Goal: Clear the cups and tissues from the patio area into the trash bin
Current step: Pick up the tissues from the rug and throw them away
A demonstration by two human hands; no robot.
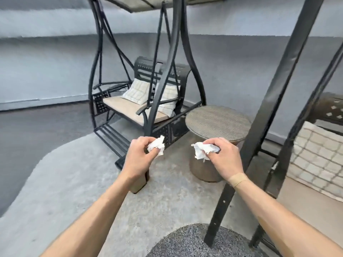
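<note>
Tissues are held in both hands, in front of the round side table [217,119]. One crumpled tissue [156,145] is pinched by the left hand [140,156]; a second tissue [201,152] is pinched by the right hand [222,156]. Beyond the table to its left, a canopy swing seat [128,108] bearing two pillows is positioned.

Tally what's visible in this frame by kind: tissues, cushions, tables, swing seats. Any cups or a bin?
Crumpled tissues: 2, one in the left hand at, one in the right hand at
Checked cushions: 3
Round side table: 1
Swing seats: 2
Cups: 0
Trash bin: 0
Total: 8
</note>
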